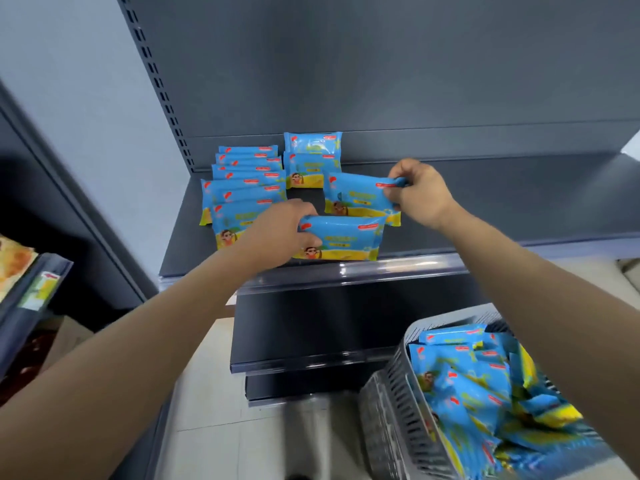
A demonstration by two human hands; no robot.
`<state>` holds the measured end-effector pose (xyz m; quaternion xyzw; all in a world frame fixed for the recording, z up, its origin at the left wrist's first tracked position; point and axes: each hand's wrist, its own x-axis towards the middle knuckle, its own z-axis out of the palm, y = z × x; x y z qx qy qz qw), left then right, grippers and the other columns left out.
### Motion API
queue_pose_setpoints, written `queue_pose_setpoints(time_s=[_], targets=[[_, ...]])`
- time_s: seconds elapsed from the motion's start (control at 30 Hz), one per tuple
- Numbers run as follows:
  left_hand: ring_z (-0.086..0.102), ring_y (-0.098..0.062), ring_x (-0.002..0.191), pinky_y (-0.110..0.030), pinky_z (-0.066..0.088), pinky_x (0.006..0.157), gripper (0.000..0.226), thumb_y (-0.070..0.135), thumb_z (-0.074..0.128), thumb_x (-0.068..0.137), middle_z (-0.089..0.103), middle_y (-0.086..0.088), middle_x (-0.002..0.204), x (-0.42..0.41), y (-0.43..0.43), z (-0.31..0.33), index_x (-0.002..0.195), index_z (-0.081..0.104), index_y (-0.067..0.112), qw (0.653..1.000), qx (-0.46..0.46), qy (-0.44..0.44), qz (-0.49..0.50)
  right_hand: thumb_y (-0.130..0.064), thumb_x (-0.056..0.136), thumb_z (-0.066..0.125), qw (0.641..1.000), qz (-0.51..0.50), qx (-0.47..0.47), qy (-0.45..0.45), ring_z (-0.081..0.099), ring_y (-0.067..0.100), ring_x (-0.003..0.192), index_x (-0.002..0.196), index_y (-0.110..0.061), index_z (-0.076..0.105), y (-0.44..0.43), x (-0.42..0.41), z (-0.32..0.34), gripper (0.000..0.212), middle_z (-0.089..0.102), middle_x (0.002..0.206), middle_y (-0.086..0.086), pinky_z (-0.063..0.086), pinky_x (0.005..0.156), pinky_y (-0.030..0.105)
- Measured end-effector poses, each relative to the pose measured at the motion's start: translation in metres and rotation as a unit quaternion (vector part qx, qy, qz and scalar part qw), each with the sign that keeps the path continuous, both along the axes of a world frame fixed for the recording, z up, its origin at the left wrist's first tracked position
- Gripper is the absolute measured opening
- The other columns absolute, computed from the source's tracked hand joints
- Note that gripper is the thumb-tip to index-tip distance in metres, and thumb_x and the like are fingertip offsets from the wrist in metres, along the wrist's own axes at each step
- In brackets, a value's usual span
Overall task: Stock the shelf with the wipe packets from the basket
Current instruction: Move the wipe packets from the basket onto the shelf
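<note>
My left hand point(282, 228) grips the left end of a blue-and-yellow wipe packet point(343, 239) standing near the front edge of the dark shelf point(485, 209). My right hand point(420, 192) pinches the top right corner of a second packet point(356, 197) just behind it. A row of several packets point(242, 185) stands at the shelf's left, and two more packets point(311, 157) stand at the back. The grey slatted basket point(398, 382) at lower right holds several loose packets point(485, 393).
A clear price rail point(363, 270) runs along the shelf front, with lower dark shelves point(311, 330) beneath. A slotted upright point(156, 81) rises at the left. Another shelving unit with goods point(27, 289) stands far left. The tiled floor point(221, 427) lies below.
</note>
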<state>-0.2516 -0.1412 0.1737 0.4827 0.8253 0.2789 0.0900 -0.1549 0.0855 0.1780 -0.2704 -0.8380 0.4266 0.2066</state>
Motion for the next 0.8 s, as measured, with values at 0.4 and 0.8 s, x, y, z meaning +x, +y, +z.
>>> queue_pose_setpoints(time_s=[0.4,0.8], targets=[[0.041,-0.015,0.086,-0.028,0.032,0.074,0.020,0.027,0.069,0.081,0.042,0.011,0.076,-0.063,0.043,-0.027,0.094,0.062,0.013,0.997,-0.006,0.068,0.037,-0.006,0.081,0.068,0.997,0.049,-0.024,-0.059,0.052,0.020,0.069,0.070,-0.024,0.050,0.036,-0.099,-0.019,0.028,0.054,0.076,0.007,0.053,0.077,0.045],[0.039,-0.024,0.107,-0.033,0.025,0.097,0.042,0.032,0.070,0.077,0.055,-0.005,0.100,-0.122,0.109,-0.036,0.115,0.057,0.017,0.985,-0.057,0.135,0.097,-0.003,0.077,0.074,0.987,0.129,-0.017,-0.089,0.050,0.005,0.059,0.080,-0.011,0.060,0.091,-0.168,-0.026,0.016,0.054,0.070,-0.003,0.046,0.055,0.015]])
